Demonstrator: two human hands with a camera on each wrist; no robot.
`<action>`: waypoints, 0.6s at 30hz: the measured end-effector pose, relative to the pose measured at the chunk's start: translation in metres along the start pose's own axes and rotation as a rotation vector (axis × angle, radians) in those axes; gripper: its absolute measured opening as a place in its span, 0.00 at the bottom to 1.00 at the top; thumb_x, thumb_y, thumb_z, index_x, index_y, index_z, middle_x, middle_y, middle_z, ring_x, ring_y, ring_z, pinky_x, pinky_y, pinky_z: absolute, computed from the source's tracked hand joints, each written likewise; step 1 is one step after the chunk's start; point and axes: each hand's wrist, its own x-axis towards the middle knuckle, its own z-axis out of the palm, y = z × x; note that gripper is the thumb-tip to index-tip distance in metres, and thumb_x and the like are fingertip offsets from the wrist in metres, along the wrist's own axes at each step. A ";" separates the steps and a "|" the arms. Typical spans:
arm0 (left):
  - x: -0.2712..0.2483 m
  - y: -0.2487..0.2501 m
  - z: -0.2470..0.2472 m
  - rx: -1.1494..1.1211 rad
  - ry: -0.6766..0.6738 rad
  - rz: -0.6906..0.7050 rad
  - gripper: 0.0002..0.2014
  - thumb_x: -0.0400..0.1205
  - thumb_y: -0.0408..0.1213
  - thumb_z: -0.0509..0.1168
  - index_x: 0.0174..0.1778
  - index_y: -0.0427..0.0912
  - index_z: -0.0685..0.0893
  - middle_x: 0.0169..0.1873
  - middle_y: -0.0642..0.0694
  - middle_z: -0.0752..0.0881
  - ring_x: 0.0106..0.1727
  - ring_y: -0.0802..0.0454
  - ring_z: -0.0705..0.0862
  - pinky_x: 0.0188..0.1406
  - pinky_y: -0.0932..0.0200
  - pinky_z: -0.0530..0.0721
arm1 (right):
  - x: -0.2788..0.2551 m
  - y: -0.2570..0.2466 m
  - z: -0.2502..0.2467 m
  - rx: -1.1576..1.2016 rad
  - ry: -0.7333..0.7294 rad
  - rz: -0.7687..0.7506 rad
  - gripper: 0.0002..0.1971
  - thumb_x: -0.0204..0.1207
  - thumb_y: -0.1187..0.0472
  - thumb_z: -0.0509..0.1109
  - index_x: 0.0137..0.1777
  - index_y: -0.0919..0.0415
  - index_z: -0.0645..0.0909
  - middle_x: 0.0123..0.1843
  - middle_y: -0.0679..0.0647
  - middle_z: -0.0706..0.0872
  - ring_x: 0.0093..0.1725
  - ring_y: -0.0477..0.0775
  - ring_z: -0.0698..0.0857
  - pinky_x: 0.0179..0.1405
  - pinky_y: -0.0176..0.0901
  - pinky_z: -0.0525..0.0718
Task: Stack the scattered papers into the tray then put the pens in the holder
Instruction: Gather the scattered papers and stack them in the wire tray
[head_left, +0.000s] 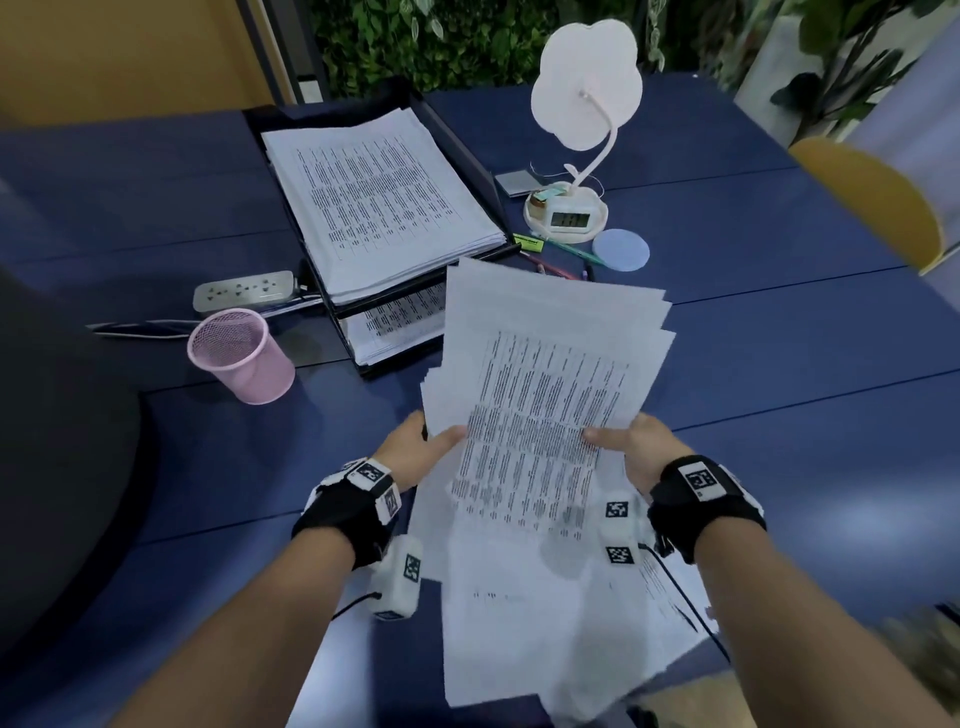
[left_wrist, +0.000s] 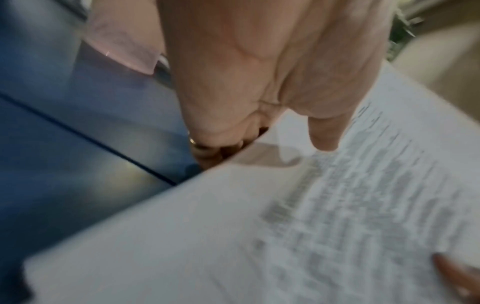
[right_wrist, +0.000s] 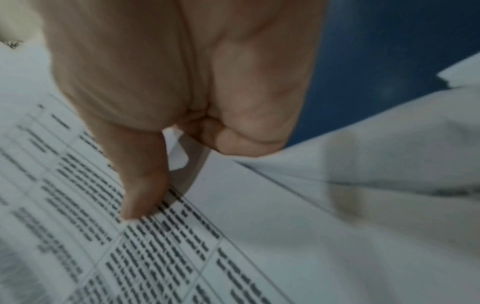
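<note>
Both hands hold up a loose sheaf of printed papers (head_left: 545, 374) above the blue table. My left hand (head_left: 421, 449) pinches its left edge, thumb on top and fingers underneath (left_wrist: 207, 152). My right hand (head_left: 631, 447) pinches the right edge, thumb (right_wrist: 140, 195) pressed on the print. More white sheets (head_left: 519, 623) lie under my wrists near the table's front. The black stacked tray (head_left: 467, 156) stands behind, its top level piled with papers (head_left: 379, 202). A pink mesh holder (head_left: 239, 356) stands left of the tray. Pens (head_left: 558, 254) lie right of the tray, partly hidden by the sheaf.
A white flower-shaped lamp with a clock base (head_left: 569, 213) and a pale blue disc (head_left: 621, 249) sit behind the pens. A grey power strip (head_left: 244, 291) with cables lies behind the holder. A dark chair (head_left: 62, 441) is at left, a yellow chair (head_left: 872, 197) at right.
</note>
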 end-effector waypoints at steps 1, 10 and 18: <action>0.001 0.002 0.002 -0.092 -0.003 -0.006 0.33 0.76 0.61 0.65 0.69 0.43 0.68 0.65 0.47 0.78 0.66 0.47 0.77 0.69 0.47 0.76 | 0.002 -0.002 0.003 0.032 -0.004 -0.011 0.20 0.73 0.65 0.75 0.64 0.61 0.77 0.65 0.56 0.84 0.62 0.55 0.82 0.68 0.50 0.76; -0.006 0.017 0.000 -0.123 0.198 0.147 0.16 0.83 0.37 0.62 0.67 0.44 0.72 0.61 0.49 0.81 0.63 0.48 0.80 0.67 0.50 0.77 | 0.000 -0.031 0.021 0.044 0.046 -0.162 0.21 0.77 0.75 0.67 0.67 0.56 0.76 0.65 0.53 0.84 0.62 0.52 0.82 0.63 0.43 0.75; -0.046 0.114 -0.042 -0.178 0.563 0.412 0.26 0.87 0.33 0.54 0.81 0.37 0.55 0.71 0.45 0.72 0.67 0.53 0.74 0.59 0.77 0.64 | -0.045 -0.123 0.037 0.081 0.212 -0.611 0.15 0.80 0.70 0.64 0.64 0.57 0.73 0.50 0.37 0.82 0.46 0.26 0.81 0.48 0.20 0.79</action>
